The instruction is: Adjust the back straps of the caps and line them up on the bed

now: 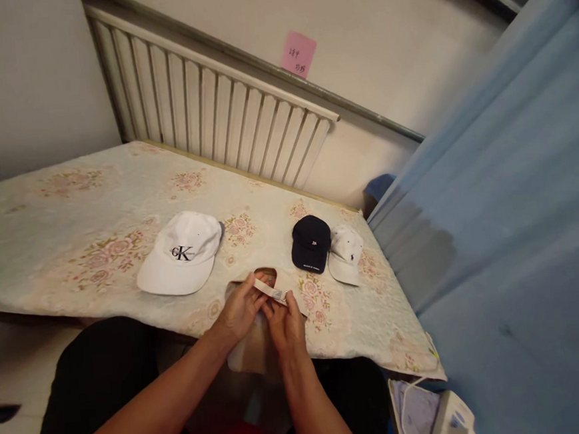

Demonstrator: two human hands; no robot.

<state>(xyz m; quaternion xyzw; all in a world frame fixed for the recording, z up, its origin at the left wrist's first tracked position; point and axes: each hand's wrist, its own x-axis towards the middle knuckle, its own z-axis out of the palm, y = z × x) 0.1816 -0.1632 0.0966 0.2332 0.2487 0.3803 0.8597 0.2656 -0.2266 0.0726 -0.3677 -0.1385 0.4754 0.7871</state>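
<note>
A beige cap lies at the near edge of the table with its back facing up, brim hanging toward me. My left hand pinches the cap's rear adjusting strap. My right hand grips the same strap at its small metal buckle. Both hands are closed on the strap. A white cap with a black "CK" logo rests to the left of my hands. A dark navy cap and a small white cap sit side by side to the right.
The table wears a pale floral cloth. Behind it runs a white radiator, with a pink sticky note on the wall above. A blue curtain fills the right side. An ironing device sits at the lower right.
</note>
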